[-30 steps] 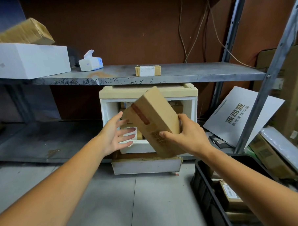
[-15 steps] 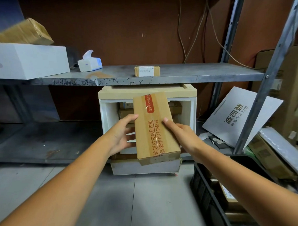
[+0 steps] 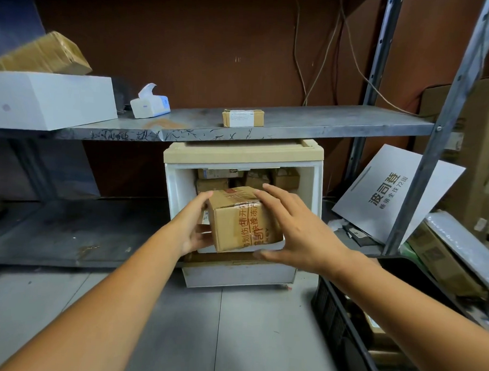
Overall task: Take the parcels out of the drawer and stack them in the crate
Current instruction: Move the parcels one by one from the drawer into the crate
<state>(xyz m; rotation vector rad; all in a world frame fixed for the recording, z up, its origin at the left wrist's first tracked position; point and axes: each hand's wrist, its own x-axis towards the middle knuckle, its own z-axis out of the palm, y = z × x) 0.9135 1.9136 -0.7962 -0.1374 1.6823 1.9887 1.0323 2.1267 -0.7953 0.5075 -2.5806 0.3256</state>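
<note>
A brown cardboard parcel (image 3: 241, 221) with red printed tape hangs in front of the open white foam drawer (image 3: 178, 188). My left hand (image 3: 196, 225) grips its left side, thumb on the top edge and fingers curled underneath. My right hand (image 3: 297, 229) lies over its right side with spread, straight fingers on top and the thumb below. Several more brown parcels (image 3: 285, 178) sit deep in the drawer. The black crate (image 3: 330, 309) stands on the floor at lower right, under my right forearm, with parcels (image 3: 374, 328) in it.
A metal shelf (image 3: 324, 124) above the drawer carries a small labelled parcel (image 3: 243, 118), a tissue pack (image 3: 150, 104) and a white box (image 3: 51, 101). A grey sign (image 3: 397, 192) and cardboard boxes (image 3: 442, 258) lean at the right behind an upright shelf post (image 3: 423, 176).
The parcel has turned from flat and lengthwise to end-on and sits lower, closer to the drawer. My right hand's fingers have spread out straight over it; my left hand has closed round its left side.
</note>
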